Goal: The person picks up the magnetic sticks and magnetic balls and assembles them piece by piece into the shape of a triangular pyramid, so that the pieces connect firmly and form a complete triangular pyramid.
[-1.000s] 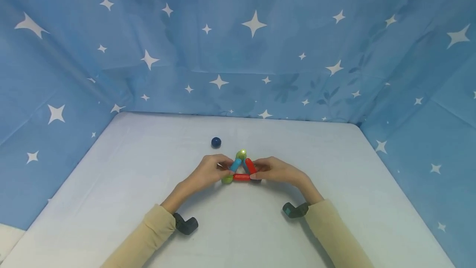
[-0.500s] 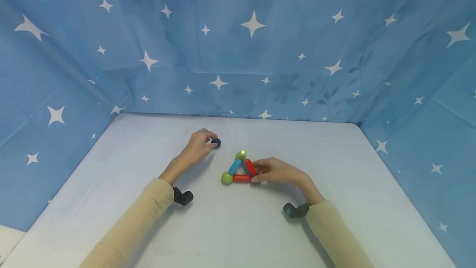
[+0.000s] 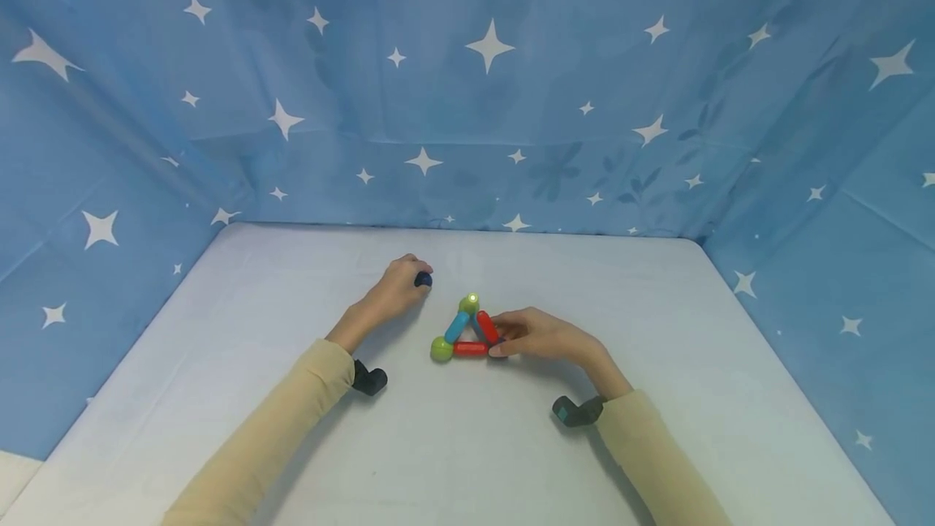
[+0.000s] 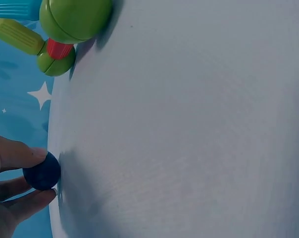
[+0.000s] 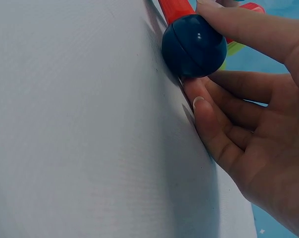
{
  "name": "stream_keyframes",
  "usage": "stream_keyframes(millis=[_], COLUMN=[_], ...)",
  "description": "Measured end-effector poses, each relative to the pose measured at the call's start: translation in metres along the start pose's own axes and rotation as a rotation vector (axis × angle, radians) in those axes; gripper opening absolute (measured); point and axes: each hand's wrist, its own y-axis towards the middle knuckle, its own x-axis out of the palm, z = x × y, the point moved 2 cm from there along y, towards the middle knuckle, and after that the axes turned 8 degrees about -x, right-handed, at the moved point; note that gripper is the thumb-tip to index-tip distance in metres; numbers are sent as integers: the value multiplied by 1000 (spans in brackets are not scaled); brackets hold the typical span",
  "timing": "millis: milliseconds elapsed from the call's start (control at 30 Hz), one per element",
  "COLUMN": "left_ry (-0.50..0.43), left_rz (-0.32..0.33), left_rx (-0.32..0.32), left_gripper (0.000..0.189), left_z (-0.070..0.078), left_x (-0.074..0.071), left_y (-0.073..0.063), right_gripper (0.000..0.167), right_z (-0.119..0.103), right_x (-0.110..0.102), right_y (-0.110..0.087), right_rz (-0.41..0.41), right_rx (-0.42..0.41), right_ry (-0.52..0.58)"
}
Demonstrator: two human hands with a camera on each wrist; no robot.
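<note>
Away from the rest, a loose dark blue ball [image 3: 423, 279] is pinched between the thumb and fingers of my left hand [image 3: 390, 292], at or just above the table. To its right stands a construction of rods and balls, triangular from above. It has a green ball [image 3: 441, 349] at the near left corner, another green ball [image 3: 468, 307] at the far one, a light blue rod [image 3: 457, 327] and a red rod [image 3: 471, 348]. My right hand [image 3: 544, 335] grips its near right corner, thumb and fingers around a second dark blue ball [image 5: 194, 45]. A yellow-green rod [image 4: 17, 35] shows in the left wrist view.
A white-covered table [image 3: 467, 445] lies under both hands. Blue curtains [image 3: 467, 104] with white stars rise along its back and sides. A black wrist camera [image 3: 368, 380] sits on my left wrist and another black camera [image 3: 577, 412] on my right.
My left hand has let go of the construction's left side, moved away and to the left, and taken hold of the loose dark blue ball. My right hand stays on the near right corner.
</note>
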Motion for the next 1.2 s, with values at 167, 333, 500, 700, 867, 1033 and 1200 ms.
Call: stream_keyframes(millis=[167, 333, 500, 700, 867, 1033, 1200], left_ry=[-52, -216, -362, -403, -379, -336, -298], left_rz=[31, 54, 48, 43, 30, 25, 18], left_rx=[5, 18, 30, 134, 154, 182, 221], left_gripper=[33, 34, 35, 33, 34, 33, 35], left_z=[9, 29, 53, 75, 81, 81, 81], left_x=[0, -6, -12, -13, -7, -1, 3], left_y=[-4, -16, -34, -46, -47, -47, -52], right_gripper=[59, 59, 59, 59, 58, 58, 61], right_z=[-1, -2, -1, 0, 0, 0, 0], right_x=[-1, -2, -3, -2, -1, 0, -1], right_y=[-1, 0, 1, 2, 1, 1, 1], right_rz=[-2, -5, -16, -19, -20, -27, -17], right_rx=[-5, -11, -11, -19, -28, -43, -41], right_ry=[-12, -27, -19, -4, 18, 25, 29])
